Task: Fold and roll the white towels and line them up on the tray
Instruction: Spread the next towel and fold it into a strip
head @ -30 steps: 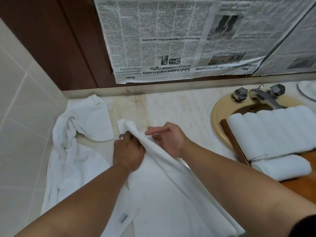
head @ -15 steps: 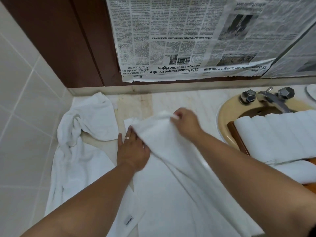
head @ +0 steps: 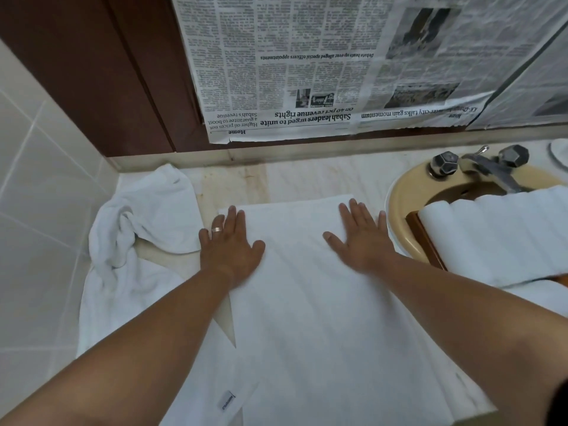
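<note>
A white towel (head: 310, 302) lies spread flat on the marble counter, its far edge straight. My left hand (head: 229, 244) lies flat on its far left corner, fingers straight, a ring on one finger. My right hand (head: 358, 238) presses flat on its far right part, fingers spread. At the right a wooden tray (head: 425, 238) sits over the sink and carries several rolled white towels (head: 498, 232) side by side. A crumpled white towel (head: 135, 241) lies in a heap at the left by the tiled wall.
A beige sink (head: 402, 195) with a metal faucet (head: 491, 167) is at the right. Newspaper (head: 307, 63) covers the wall behind the counter. Bare marble counter (head: 295, 179) shows beyond the towel. Another towel with a label (head: 227, 401) lies under my left forearm.
My right hand pulled the towel's folded layer over to the right and laid it down. Both hands let go of the cloth and now lie flat on the spread towel.
</note>
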